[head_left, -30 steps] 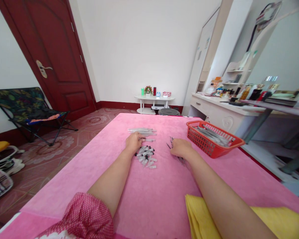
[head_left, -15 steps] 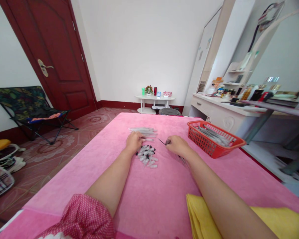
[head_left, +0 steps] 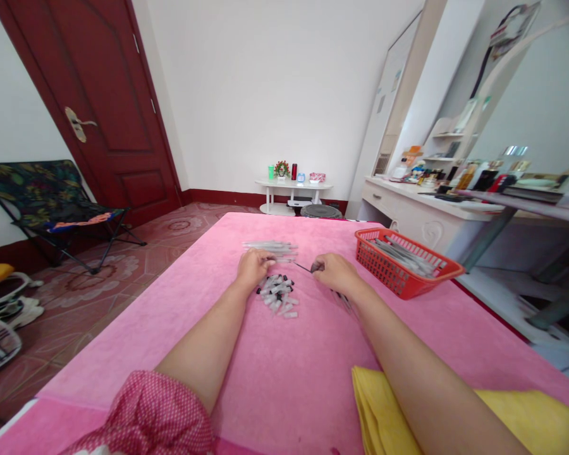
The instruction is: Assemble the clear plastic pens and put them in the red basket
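Note:
My left hand (head_left: 252, 267) rests on the pink cloth (head_left: 284, 379) with its fingers curled on a clear tube from the row of clear tubes (head_left: 270, 248) just beyond it. A heap of small black and white caps (head_left: 277, 295) lies right beside that hand. My right hand (head_left: 332, 273) is closed on a thin dark refill (head_left: 304, 268) whose tip points left toward the left hand. More thin dark pieces (head_left: 344, 300) lie under my right wrist.
A red plastic basket (head_left: 410, 284) with several grey pens stands to the right on the cloth. A yellow cloth (head_left: 374, 404) lies near my right elbow. A folding chair (head_left: 47, 202), a dark red door (head_left: 95, 107), a small white table (head_left: 291, 189) and a white dresser (head_left: 422, 208) surround the table.
My right hand lifted a thin dark refill off the pile at the right and carried it left toward my left hand. My left hand stayed by the tubes and closed on one.

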`<control>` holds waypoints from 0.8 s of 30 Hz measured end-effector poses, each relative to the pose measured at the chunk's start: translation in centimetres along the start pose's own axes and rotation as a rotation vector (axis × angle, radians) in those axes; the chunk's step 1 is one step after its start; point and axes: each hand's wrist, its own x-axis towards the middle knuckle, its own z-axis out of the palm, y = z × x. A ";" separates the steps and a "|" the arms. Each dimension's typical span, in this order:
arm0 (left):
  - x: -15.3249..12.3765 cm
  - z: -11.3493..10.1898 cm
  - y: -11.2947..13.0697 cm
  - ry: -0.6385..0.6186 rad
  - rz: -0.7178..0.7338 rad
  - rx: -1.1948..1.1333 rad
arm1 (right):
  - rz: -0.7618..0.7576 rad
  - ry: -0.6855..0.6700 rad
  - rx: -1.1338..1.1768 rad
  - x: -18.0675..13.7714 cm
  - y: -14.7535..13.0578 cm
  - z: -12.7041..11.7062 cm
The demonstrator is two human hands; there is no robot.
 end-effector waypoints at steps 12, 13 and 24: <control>0.0 0.0 0.1 -0.041 0.073 0.150 | -0.032 -0.010 -0.034 -0.2 -0.1 -0.3; 0.0 -0.1 0.3 -0.048 0.100 0.141 | -0.035 -0.005 -0.043 -0.3 -0.2 -0.3; 0.2 0.7 1.7 0.017 -0.070 -0.309 | -0.231 0.642 0.119 -1.5 -2.9 -1.7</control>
